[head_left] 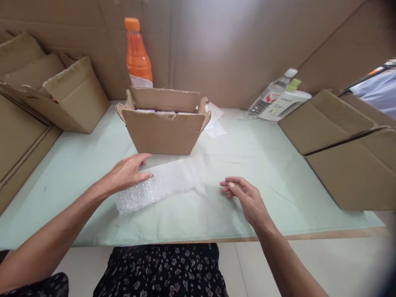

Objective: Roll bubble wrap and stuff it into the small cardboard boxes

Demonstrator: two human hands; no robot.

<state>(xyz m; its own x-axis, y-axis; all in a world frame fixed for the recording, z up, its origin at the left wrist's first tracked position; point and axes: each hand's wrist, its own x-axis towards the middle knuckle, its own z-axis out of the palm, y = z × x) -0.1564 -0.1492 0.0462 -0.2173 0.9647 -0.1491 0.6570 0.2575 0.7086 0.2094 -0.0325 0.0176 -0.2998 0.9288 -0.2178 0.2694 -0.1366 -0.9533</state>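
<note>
A strip of clear bubble wrap (163, 183) lies flat on the pale green table (77, 165), right in front of me. My left hand (128, 173) rests flat on its left end, fingers stretched out. My right hand (244, 198) hovers just past the strip's right end, fingers loosely curled and apart, holding nothing. Behind the wrap stands a small open cardboard box (163, 123) with pale items inside it.
An orange drink bottle (137, 53) stands behind the box. Open cardboard boxes (71, 99) sit at the far left, and flattened cardboard (340, 140) lies at the right. A clear bottle (269, 97) and a white container (286, 103) lie at the back right. Cardboard walls surround the table.
</note>
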